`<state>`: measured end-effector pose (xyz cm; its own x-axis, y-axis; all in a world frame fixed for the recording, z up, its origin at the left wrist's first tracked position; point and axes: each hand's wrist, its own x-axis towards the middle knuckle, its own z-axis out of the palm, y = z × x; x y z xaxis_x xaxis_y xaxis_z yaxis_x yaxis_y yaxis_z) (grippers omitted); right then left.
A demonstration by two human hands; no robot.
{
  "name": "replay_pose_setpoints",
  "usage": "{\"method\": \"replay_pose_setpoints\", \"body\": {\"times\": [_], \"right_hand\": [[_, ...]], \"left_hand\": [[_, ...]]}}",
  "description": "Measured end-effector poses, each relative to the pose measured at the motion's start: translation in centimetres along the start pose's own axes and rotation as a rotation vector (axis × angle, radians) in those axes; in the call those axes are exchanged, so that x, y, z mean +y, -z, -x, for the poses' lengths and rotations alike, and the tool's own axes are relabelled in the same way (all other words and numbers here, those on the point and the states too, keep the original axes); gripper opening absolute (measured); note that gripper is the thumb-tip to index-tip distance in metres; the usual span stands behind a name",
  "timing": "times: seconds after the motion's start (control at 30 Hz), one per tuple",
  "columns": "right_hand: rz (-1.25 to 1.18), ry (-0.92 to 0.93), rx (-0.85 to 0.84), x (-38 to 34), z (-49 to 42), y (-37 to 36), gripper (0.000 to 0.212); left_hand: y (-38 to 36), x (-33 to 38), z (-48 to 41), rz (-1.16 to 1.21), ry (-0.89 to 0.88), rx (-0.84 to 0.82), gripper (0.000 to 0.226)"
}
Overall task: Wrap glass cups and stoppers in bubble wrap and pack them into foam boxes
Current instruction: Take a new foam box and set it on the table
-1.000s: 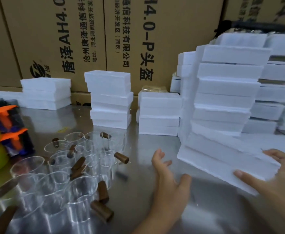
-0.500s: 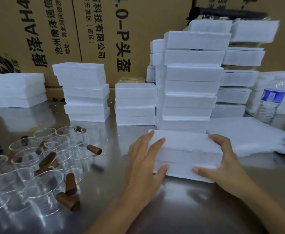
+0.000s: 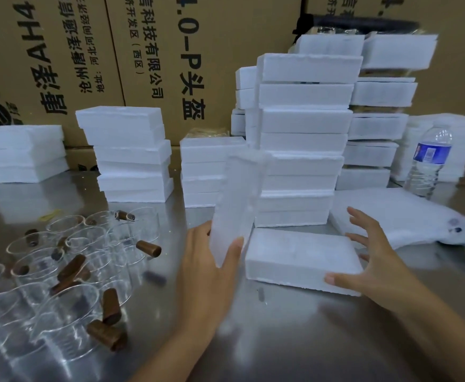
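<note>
Beside foam box (image 3: 300, 257), upright foam lid (image 3: 239, 199)

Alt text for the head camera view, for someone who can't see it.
The left hand grips a foam lid nearly upright beside a foam box on a table; the right hand touches the box's right end. Glass cups and brown stoppers lie left.

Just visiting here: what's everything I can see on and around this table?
Foam boxes: many, white, stacked along the back.
Front box: one, white, lying flat before the stacks.
Foam lid: one, white, held upright.
Glass cups: many, clear, left side.
Stoppers: several, brown, among the cups.
Wrap sheets: pile, white, right side.
Water bottle: one, clear, blue label, right rear.
Cartons: several, brown, behind everything.
Table: one, shiny metal.
Left hand: grips the foam lid.
Right hand: touches the front box's right end.
</note>
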<state>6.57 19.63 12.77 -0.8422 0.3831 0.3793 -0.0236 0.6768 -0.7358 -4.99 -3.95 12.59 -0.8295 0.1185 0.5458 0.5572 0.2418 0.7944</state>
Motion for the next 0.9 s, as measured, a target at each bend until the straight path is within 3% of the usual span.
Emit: {"method": "replay_pose_setpoints", "body": {"times": [0.13, 0.27, 0.4, 0.47, 0.57, 0.67, 0.8, 0.9], "right_hand": [[0.072, -0.057, -0.117, 0.7, 0.0, 1.2, 0.111], [0.172, -0.169, -0.223, 0.7, 0.0, 2.7, 0.103], [0.53, -0.124, -0.14, 0.0, 0.1, 2.5, 0.1], [0.54, -0.019, -0.083, -0.8, 0.3, 1.5, 0.08], [0.588, 0.082, -0.109, -1.4, 0.6, 0.0, 0.051], [0.6, 0.07, -0.101, -1.5, 0.8, -0.6, 0.032], [0.613, 0.034, -0.07, -1.7, 0.9, -1.5, 0.028], [0.542, 0.056, 0.021, -2.0, 0.8, -2.4, 0.031]], "left_hand": [[0.1, 0.2, -0.1, 0.106, 0.248, 0.006, 0.025], [0.0, 0.2, -0.1, 0.164, 0.436, -0.055, 0.048], [-0.6, 0.7, 0.6, 0.43, 0.74, -0.171, 0.048], [-0.7, 1.1, 0.9, 0.51, 0.827, -0.22, 0.044], [-0.7, 1.6, 1.2, 0.534, 0.894, -0.291, 0.04], [-0.2, 2.1, 1.1, 0.566, 0.969, -0.393, 0.044], [0.9, 2.4, 1.1, 0.592, 1.056, -0.659, 0.058], [0.6, 2.8, 1.5, 0.512, 0.964, -0.741, 0.051]]}}
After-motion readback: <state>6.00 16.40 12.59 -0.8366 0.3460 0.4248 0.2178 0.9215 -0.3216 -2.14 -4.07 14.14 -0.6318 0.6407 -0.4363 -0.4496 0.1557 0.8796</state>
